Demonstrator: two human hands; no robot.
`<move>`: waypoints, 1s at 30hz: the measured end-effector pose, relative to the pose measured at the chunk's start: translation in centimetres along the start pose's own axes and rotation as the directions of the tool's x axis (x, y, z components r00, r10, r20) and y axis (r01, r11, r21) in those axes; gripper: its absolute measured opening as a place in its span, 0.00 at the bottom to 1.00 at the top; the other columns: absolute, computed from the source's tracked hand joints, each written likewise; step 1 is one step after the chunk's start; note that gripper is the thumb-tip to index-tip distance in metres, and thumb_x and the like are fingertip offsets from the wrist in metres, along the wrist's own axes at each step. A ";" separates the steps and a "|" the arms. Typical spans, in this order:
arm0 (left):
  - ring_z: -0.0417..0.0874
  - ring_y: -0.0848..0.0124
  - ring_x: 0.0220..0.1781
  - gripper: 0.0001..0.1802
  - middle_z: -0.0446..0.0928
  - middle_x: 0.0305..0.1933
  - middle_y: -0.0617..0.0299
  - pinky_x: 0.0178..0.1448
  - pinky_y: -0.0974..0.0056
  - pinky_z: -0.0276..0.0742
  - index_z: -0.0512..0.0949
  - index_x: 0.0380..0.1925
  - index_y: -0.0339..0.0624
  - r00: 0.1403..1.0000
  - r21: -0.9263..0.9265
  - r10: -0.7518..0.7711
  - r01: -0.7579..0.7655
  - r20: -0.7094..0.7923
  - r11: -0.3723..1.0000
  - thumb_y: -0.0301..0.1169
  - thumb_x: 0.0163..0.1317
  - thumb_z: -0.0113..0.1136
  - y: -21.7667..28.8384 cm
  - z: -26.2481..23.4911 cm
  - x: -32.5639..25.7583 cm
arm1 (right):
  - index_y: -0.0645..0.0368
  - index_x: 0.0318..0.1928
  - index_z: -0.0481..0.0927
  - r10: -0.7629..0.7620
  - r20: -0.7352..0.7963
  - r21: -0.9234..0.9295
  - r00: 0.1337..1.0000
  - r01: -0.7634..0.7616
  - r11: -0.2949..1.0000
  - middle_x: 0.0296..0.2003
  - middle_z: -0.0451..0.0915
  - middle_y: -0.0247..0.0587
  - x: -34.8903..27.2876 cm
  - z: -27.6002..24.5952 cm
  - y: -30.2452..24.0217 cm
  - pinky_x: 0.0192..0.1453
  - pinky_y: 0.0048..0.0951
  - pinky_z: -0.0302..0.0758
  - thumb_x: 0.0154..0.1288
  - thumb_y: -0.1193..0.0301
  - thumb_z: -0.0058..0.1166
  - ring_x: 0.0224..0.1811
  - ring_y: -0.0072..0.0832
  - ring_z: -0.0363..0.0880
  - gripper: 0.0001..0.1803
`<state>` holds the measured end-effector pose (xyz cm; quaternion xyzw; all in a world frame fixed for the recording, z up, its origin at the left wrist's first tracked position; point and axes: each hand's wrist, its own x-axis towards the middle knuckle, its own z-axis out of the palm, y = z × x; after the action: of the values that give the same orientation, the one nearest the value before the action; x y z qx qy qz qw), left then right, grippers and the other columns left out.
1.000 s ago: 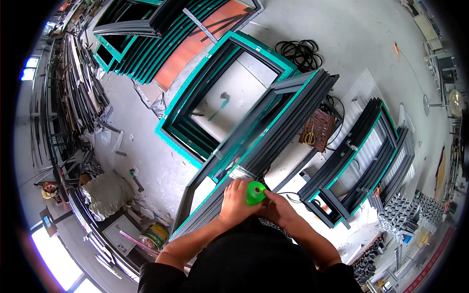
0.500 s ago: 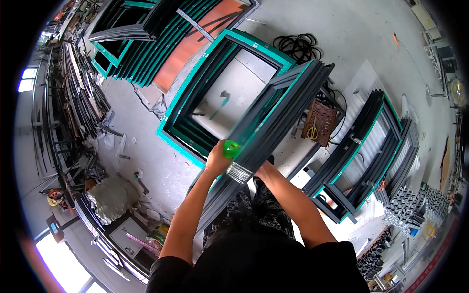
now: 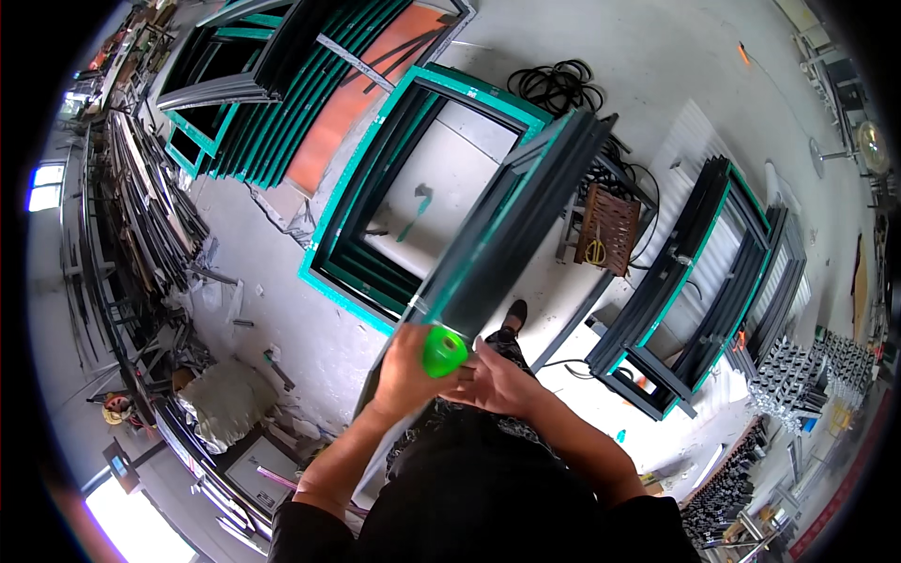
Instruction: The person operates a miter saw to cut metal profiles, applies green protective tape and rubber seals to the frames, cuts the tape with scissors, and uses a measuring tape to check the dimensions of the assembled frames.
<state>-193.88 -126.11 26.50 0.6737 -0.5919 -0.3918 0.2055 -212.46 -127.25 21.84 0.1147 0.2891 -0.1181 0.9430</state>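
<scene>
- The roll (image 3: pixel 439 359), bright green with a hole in its end, was up at the person's waist, held right by the dark frames; I couldn't tell whether it touched them.
- It looked light and fairly firm, smooth enough to turn or slip in a loose palm, and unlikely to break if dropped.
- The best hold, I'd judge, was around its rounded side, leaving the holed end uncovered.
- The left hand (image 3: pixel 402 371) had closed around that side, fingers curled.
- The right hand (image 3: pixel 507 380) was just beside, fingers partly bent toward the roll; whether they gripped anything I couldn't see.
- The dark frames (image 3: pixel 516 225) slanted away past the hands: long, stiff and probably heavy, better steadied by a rail than lifted one-handed.
- Beyond lay a teal frame (image 3: pixel 474 91), with a black coil (image 3: pixel 563 89) near its far corner.
- Rightward sat a brown crate (image 3: pixel 608 225) with yellow scissors (image 3: pixel 595 251).
</scene>
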 end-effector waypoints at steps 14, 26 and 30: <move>0.76 0.61 0.59 0.29 0.73 0.57 0.57 0.55 0.56 0.75 0.72 0.59 0.48 0.986 -0.102 -0.060 0.076 0.154 0.992 0.29 0.55 0.65 -14.4 5.0 6.0 | 0.62 0.53 0.76 -0.211 -0.143 -0.026 0.967 0.209 0.978 0.39 0.83 0.41 10.5 -10.9 -4.8 0.40 0.33 0.80 0.70 0.63 0.54 0.37 0.28 0.82 0.18; 0.81 0.69 0.45 0.33 0.80 0.43 0.59 0.50 0.63 0.77 0.73 0.51 0.38 0.953 -0.530 -0.212 0.297 0.216 0.795 0.35 0.45 0.75 -5.8 -5.7 2.3 | 0.60 0.44 0.77 -0.181 -0.272 -0.316 0.945 0.090 0.944 0.38 0.83 0.41 2.7 -8.6 -5.3 0.48 0.30 0.80 0.71 0.61 0.52 0.40 0.31 0.83 0.15; 0.78 0.54 0.47 0.32 0.75 0.43 0.53 0.52 0.56 0.74 0.75 0.47 0.40 0.996 -0.012 -0.046 0.047 0.075 0.999 0.35 0.40 0.76 -1.0 -4.2 1.4 | 0.63 0.51 0.76 -0.144 -0.063 -0.506 0.988 0.093 0.858 0.46 0.81 0.44 -1.3 -3.3 -3.6 0.55 0.33 0.78 0.74 0.60 0.47 0.47 0.30 0.82 0.19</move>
<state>-190.02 -127.97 27.87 0.6710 -0.5804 -0.4253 0.1787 -216.23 -129.47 19.36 -0.1464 0.3627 -0.0910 0.9158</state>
